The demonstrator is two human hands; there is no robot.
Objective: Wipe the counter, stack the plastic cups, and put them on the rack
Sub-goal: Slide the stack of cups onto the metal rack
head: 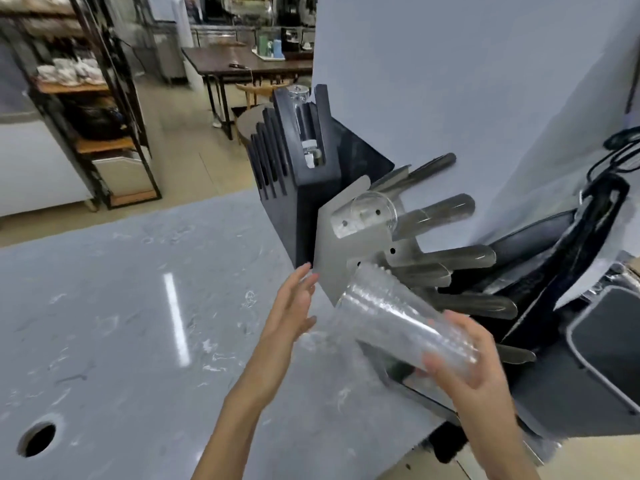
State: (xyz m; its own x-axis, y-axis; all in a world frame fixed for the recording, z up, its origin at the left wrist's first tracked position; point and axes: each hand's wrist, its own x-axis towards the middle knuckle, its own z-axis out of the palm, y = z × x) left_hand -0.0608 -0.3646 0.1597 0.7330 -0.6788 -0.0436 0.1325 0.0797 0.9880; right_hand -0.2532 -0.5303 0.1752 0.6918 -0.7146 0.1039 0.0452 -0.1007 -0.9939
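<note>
I see my right hand (474, 368), grip clamped round the narrow end of a tilted stack of clear cups (391, 317), rims toward the metal rack (332, 258), left hand (294, 306) grip apart, fingers straight beside the rack's edge, above the grey surface (121, 306)

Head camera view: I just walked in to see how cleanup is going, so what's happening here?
A person stands at the grey counter, loading cups. The right hand grips a stack of clear plastic cups by its narrow end, tilted with the rims toward the metal rack. The left hand is open, fingers straight, close to the rack's plate edge. A single clear cup sits in an upper tube. The stack is not yet in the rack.
</note>
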